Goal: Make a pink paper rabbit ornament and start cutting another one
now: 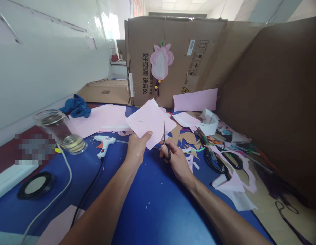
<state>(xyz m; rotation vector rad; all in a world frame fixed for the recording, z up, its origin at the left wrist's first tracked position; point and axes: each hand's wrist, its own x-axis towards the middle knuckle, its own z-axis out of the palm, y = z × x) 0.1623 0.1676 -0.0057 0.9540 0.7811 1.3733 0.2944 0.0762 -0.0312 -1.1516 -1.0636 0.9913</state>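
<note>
My left hand pinches the lower edge of a pale pink paper sheet, thumb on top. Faint drawn lines show on the sheet's left part. The sheet looks like more than one layer, held tilted above the blue table. In my right hand is a pair of small scissors with dark handles, the fingers wrapped round the loops. Their blades point away from me and lie against the right part of the paper. Whether the blades are parted is hard to see.
A white glue gun with a black cord lies left of my hands, near a glass jar and black tape. Paper scraps and large black-handled scissors crowd the right. A cardboard box with a hanging pink ornament stands behind.
</note>
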